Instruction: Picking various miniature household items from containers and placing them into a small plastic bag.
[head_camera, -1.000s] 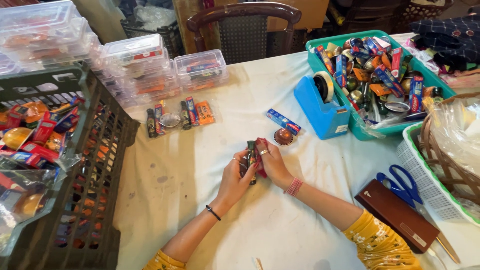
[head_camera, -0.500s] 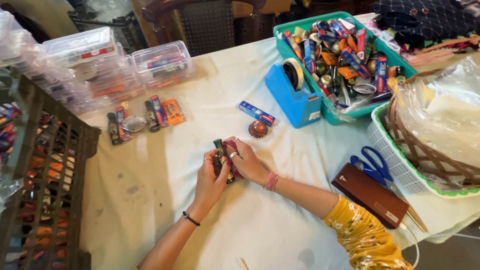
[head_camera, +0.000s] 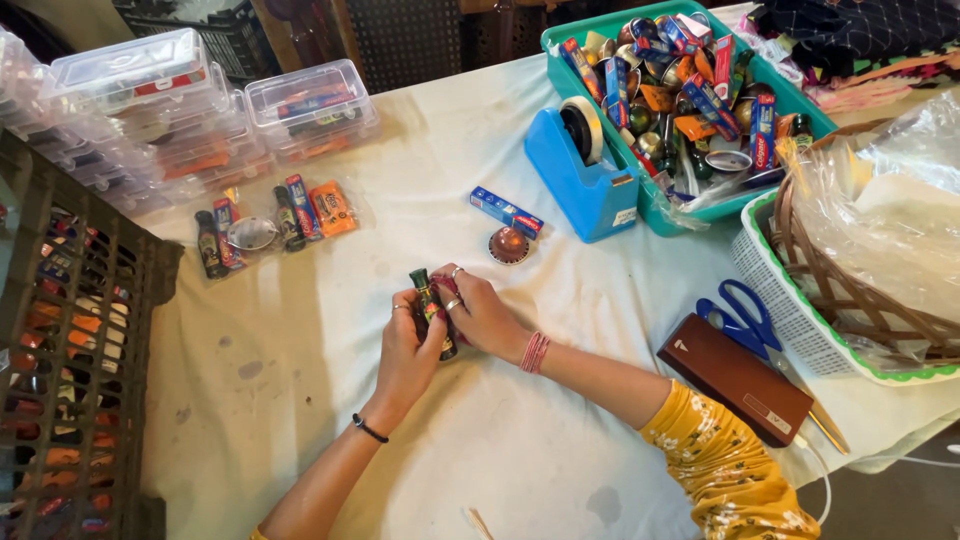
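Observation:
My left hand (head_camera: 408, 345) and my right hand (head_camera: 482, 315) meet at the middle of a table covered with a white cloth (head_camera: 520, 440). Together they hold a small dark bottle with a green cap (head_camera: 428, 300), pressed against a small red packet that my fingers mostly hide. Beyond my right hand lie a small blue box (head_camera: 507, 212) and a round brown lidded tin (head_camera: 509, 245).
A blue tape dispenser (head_camera: 582, 175) stands against a teal tray (head_camera: 650, 205) heaped with small packets. Blue scissors (head_camera: 745, 312), a brown case (head_camera: 735, 378), a white basket (head_camera: 790, 310) holding a wicker basket at right. Clear boxes (head_camera: 310, 105), bagged sets (head_camera: 270, 228), dark crate (head_camera: 70, 370) at left.
The view has shifted, so everything sits further left in the frame. My hands stay together on the bottle and packet, fingers working slightly.

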